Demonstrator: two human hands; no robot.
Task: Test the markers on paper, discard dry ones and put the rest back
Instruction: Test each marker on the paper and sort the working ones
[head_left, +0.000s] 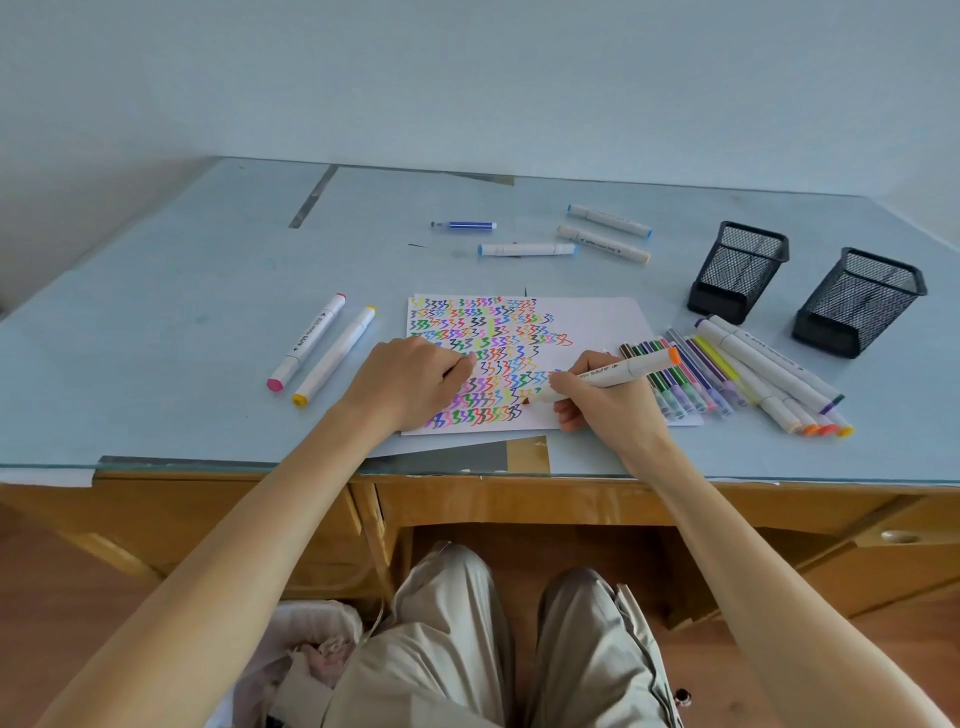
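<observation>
Head view looks down on a pale blue desk top (218, 291) with a white paper sheet (602, 317) at its centre, covered in rows of many-coloured zigzag test marks. Right hand (605, 397) pinches a white barrelled marker with an orange end cap (618, 371), its tip down on the sheet near the lowest rows of marks. Left hand (410, 382) rests on the paper with its fingers curled under, holding nothing that shows.

At three o'clock from the sheet lies a fanned row of thin coloured pens and thick white markers (727, 379). At two o'clock stand two black mesh pen holders (737, 270) (860, 301), side by side and apart. At nine o'clock lie a pink-capped white marker (306, 340) and a yellow-capped white marker (335, 356), nearly parallel. At twelve o'clock four more markers (527, 249) lie scattered.
</observation>
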